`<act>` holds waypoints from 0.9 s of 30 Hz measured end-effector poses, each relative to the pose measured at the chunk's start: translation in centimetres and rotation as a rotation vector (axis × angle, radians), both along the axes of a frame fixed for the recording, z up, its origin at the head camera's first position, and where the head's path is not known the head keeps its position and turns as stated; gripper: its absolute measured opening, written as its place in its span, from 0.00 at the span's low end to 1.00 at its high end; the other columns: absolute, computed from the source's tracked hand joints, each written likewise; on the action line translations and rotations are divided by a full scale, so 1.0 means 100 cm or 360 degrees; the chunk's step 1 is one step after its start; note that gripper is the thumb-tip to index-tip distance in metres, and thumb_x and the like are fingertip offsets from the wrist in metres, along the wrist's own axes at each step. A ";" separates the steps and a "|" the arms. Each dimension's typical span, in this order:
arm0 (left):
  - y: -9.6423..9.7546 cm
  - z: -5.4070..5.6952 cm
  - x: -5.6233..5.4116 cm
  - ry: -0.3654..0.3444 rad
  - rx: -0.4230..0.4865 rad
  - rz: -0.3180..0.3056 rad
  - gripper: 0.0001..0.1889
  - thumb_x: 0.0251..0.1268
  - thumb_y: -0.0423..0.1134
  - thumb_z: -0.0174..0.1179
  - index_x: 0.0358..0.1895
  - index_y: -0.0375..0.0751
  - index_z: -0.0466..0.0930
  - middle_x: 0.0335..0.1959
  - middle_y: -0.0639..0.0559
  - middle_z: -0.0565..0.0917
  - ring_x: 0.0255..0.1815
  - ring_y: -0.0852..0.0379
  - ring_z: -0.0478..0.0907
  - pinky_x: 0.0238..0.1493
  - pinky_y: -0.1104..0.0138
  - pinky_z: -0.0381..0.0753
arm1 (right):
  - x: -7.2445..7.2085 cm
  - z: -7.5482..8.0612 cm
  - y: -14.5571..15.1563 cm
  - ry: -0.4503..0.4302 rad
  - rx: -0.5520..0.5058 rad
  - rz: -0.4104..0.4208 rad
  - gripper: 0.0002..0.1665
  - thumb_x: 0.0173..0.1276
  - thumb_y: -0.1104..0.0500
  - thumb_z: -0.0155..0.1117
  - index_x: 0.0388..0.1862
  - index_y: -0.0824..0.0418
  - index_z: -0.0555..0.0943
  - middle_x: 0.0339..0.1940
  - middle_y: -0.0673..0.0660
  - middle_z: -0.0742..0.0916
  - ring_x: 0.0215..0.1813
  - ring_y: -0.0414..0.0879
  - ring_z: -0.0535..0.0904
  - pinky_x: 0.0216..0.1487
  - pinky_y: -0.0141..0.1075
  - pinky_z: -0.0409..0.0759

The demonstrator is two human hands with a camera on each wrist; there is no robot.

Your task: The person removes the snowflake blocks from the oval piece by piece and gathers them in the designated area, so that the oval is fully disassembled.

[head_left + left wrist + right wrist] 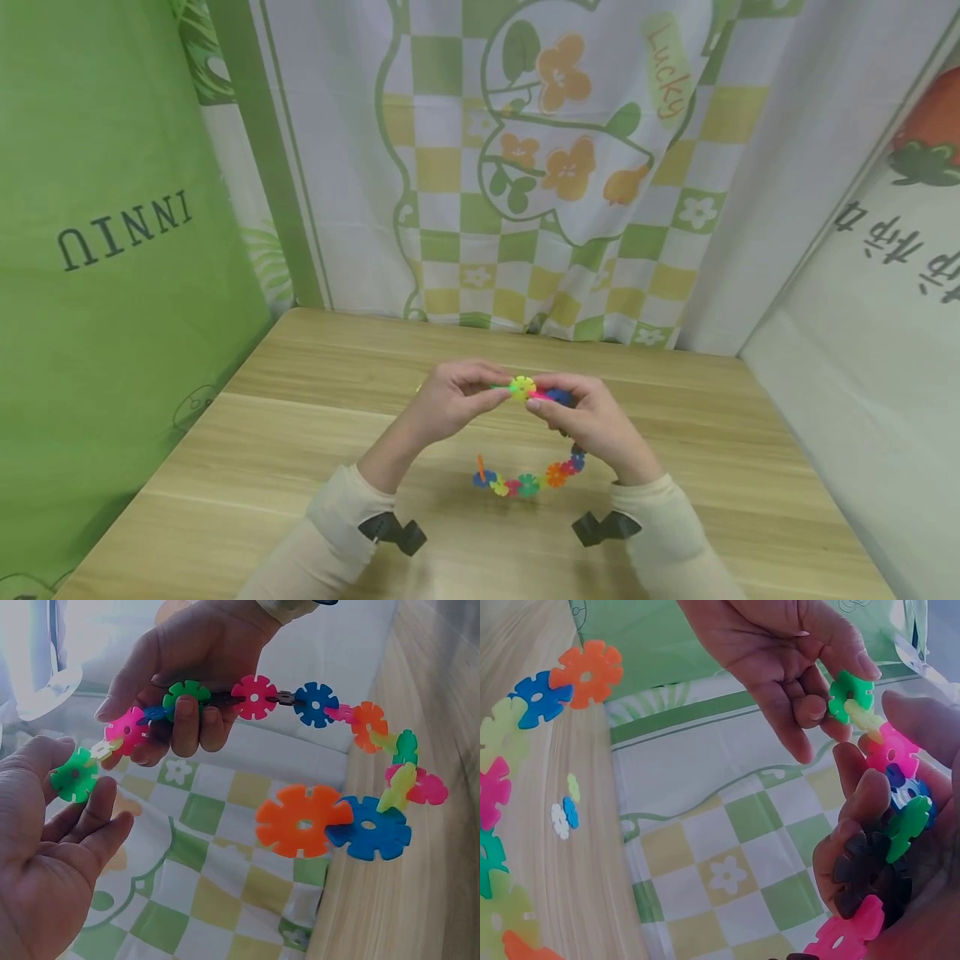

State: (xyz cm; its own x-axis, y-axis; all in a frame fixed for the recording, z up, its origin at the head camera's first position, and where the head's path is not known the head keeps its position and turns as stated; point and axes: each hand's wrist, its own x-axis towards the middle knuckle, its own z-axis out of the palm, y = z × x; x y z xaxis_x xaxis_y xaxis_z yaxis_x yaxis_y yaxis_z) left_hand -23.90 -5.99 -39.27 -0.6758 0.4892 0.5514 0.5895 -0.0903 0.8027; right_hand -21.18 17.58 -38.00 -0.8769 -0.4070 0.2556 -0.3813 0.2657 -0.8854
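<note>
A chain of slotted plastic interlocking discs hangs in a loop between both hands above the table. My left hand (457, 398) pinches the green disc (75, 776) at one end between thumb and fingers. Beside it a pale yellow disc (864, 718) links green to a pink disc (126, 730). The right hand (592, 412) holds that pink disc, its other fingers curled round the blue, green (909, 829) and black discs (866, 874) that follow. From there the chain curves down to a blue disc (369, 827) and a large-looking orange disc (304, 821) at its free end.
On the wooden table (330, 467) lie a few loose discs: white (560, 821), blue (571, 813) and yellow (573, 787). A patterned curtain (555, 167) hangs along the back edge, with a green cloth (112, 333) to the left and a white one (847, 350) to the right.
</note>
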 end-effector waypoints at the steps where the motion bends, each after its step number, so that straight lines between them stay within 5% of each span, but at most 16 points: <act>1: 0.000 -0.001 -0.001 0.0006 0.0005 -0.0009 0.06 0.64 0.26 0.63 0.42 0.30 0.86 0.45 0.41 0.84 0.42 0.48 0.84 0.42 0.61 0.85 | 0.000 0.000 0.000 0.0005 0.0002 0.0004 0.13 0.70 0.56 0.66 0.53 0.54 0.85 0.27 0.60 0.82 0.23 0.53 0.72 0.21 0.36 0.74; 19: -0.006 0.006 -0.002 0.0021 -0.0110 0.0015 0.07 0.64 0.28 0.64 0.43 0.30 0.87 0.45 0.44 0.83 0.40 0.54 0.83 0.38 0.62 0.85 | -0.002 -0.001 0.001 -0.0025 0.0025 0.0019 0.15 0.70 0.55 0.66 0.54 0.53 0.84 0.23 0.55 0.79 0.21 0.45 0.69 0.20 0.35 0.72; 27: -0.009 0.004 -0.006 -0.0003 -0.0169 0.0007 0.08 0.66 0.28 0.63 0.44 0.29 0.86 0.45 0.44 0.83 0.41 0.55 0.82 0.40 0.63 0.84 | -0.002 0.000 0.007 -0.0127 -0.0029 -0.0040 0.17 0.69 0.53 0.67 0.55 0.56 0.84 0.17 0.55 0.73 0.15 0.42 0.62 0.10 0.32 0.64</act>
State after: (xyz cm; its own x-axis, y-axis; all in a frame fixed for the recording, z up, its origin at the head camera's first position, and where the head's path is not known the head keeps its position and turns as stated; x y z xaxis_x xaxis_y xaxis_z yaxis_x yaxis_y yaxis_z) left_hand -24.46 -6.86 -38.83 -0.6793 0.5416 0.4953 0.5881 -0.0021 0.8088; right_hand -21.43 18.25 -38.01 -0.9048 -0.3805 0.1913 -0.3025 0.2581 -0.9175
